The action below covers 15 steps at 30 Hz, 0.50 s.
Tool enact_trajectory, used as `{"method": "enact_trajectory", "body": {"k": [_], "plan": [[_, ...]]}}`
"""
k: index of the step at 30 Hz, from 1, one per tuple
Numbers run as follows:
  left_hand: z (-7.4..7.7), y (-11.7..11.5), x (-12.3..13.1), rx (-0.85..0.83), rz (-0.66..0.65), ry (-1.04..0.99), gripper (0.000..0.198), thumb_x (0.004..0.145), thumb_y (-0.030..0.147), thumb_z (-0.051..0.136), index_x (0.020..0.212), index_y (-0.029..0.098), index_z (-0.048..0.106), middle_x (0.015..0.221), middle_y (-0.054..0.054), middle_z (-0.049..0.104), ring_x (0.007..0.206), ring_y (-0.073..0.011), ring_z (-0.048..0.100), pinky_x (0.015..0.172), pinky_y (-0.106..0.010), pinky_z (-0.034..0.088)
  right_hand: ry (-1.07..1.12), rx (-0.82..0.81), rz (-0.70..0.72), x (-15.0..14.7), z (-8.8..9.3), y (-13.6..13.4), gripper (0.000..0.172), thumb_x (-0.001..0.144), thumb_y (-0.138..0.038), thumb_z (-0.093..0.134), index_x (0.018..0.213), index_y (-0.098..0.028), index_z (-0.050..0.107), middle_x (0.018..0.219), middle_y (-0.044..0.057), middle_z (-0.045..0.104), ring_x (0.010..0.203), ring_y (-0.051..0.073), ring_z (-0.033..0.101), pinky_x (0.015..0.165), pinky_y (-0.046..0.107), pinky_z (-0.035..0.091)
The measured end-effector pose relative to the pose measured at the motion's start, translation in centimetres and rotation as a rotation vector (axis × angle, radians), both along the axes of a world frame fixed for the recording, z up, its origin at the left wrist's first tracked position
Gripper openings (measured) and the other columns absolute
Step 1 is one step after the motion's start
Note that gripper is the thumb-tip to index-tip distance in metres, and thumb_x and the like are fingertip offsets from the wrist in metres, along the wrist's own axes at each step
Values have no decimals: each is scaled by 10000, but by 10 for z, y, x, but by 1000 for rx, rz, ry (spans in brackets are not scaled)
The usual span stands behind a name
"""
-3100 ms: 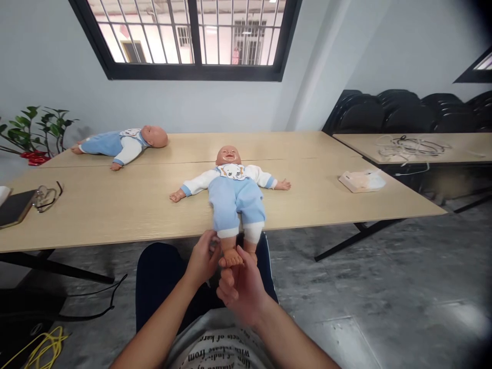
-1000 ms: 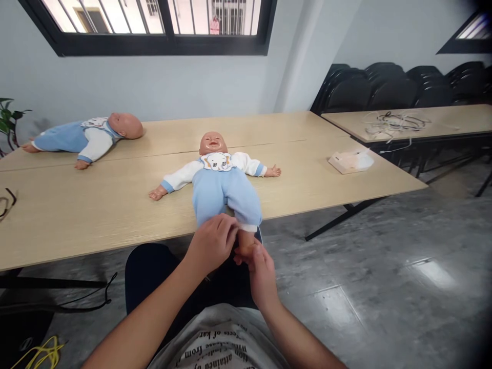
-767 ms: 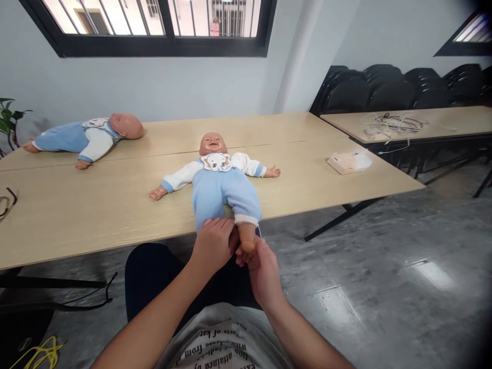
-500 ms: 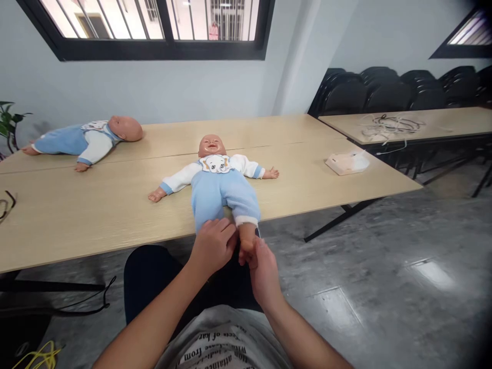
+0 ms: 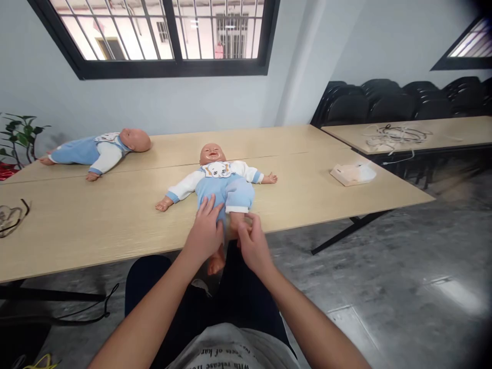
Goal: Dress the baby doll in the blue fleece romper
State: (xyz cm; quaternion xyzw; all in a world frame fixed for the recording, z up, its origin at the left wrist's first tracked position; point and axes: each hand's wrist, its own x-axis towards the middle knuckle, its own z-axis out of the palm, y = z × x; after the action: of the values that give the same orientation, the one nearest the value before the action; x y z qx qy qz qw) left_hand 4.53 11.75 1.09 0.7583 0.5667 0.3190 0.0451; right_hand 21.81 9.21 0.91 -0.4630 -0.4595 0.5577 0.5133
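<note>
A baby doll [image 5: 215, 187] in a blue and white outfit lies face up near the table's front edge, arms spread, legs toward me. My left hand [image 5: 205, 225] rests on the doll's leg at image left, fingers spread over the blue cloth; that leg's bare foot [image 5: 216, 262] hangs past the edge. My right hand [image 5: 253, 243] is closed round the foot of the other leg, which is bent, its white cuff [image 5: 237, 209] above the fingers. A small pale cloth-like shape [image 5: 201, 286] shows below the hanging foot; I cannot make out what it is.
A second doll [image 5: 96, 151] lies at the back left of the table [image 5: 96, 220]. Glasses [image 5: 15, 218] sit at the left edge, a pale box-like object [image 5: 353, 174] at the right. Cables [image 5: 397, 136] lie on the farther table, with stacked black chairs [image 5: 392, 105] behind.
The doll's right-side leg is bent further up toward its body, with my right hand at its foot. My left hand has moved up and opened over the other leg, whose foot now shows. The view has tilted up slightly.
</note>
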Motion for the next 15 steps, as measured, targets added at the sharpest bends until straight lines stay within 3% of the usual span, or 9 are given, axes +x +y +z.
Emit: {"method": "enact_trajectory", "body": {"k": [4, 10, 15], "plan": [[8, 41, -11, -62, 10, 45, 512, 918, 139, 459, 1411, 118, 595, 1657, -185, 387, 1575, -393, 293, 1256, -619, 348, -502, 113, -49, 9, 16, 33, 390, 987, -500, 525, 1256, -220, 566, 921, 54, 738, 807, 216, 647, 716, 300, 402], [26, 101, -28, -231, 50, 71, 557, 890, 139, 513, 1441, 87, 577, 1676, -215, 335, 1585, -400, 265, 1283, -576, 289, -870, 104, 59, 5, 20, 66, 397, 1011, -510, 475, 1216, -199, 611, 1053, 133, 753, 944, 277, 693, 761, 329, 404], [35, 130, -44, -177, 106, -47, 370, 879, 190, 536, 1192, 186, 733, 1522, -122, 566, 1459, -313, 476, 1260, -495, 340, -1165, 136, 177, 4, 19, 67, 428, 1013, -572, 462, 1231, -240, 620, 964, 87, 759, 860, 275, 706, 681, 308, 373]]}}
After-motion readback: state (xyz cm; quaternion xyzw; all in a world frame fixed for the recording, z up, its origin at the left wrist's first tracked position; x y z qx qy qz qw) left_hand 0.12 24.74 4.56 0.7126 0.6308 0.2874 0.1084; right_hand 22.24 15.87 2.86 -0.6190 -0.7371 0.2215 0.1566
